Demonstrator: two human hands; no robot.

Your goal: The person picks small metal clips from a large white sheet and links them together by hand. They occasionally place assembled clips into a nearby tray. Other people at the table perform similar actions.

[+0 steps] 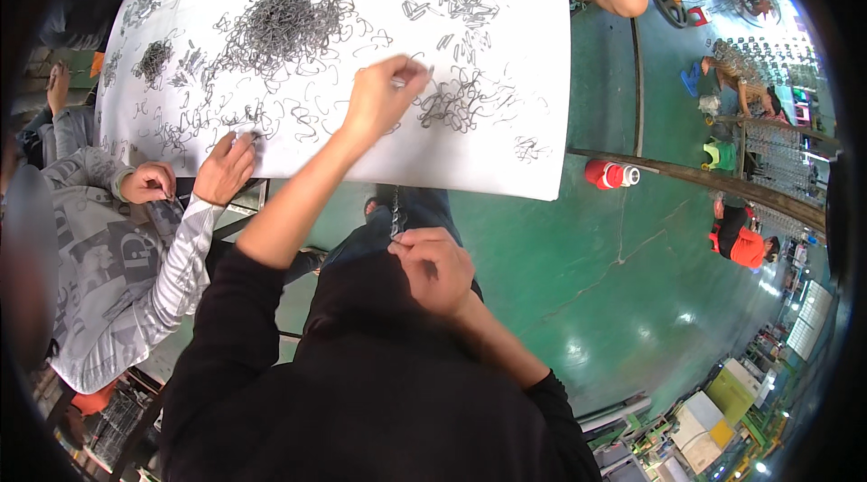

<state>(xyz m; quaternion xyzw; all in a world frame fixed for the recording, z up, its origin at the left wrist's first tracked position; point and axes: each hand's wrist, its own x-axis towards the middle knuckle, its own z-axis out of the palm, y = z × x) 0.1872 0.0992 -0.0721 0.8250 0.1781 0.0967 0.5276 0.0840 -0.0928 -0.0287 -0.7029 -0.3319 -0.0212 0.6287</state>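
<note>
Black clothing (361,374) fills the near foreground; from the left, a co-worker's hand (224,173) reaches over the white bench's (537,48) front edge, short of a dense heap of dark hooks (287,26). Next, the left hand (377,101) curls its fingers together, too blurred to tell whether they grip anything, and the right hand (435,267) pinches a metal chain (396,209) below the edge. Beyond lie a looser hook pile (454,102), a red bottle (605,175) and a long rail (722,182).
</note>
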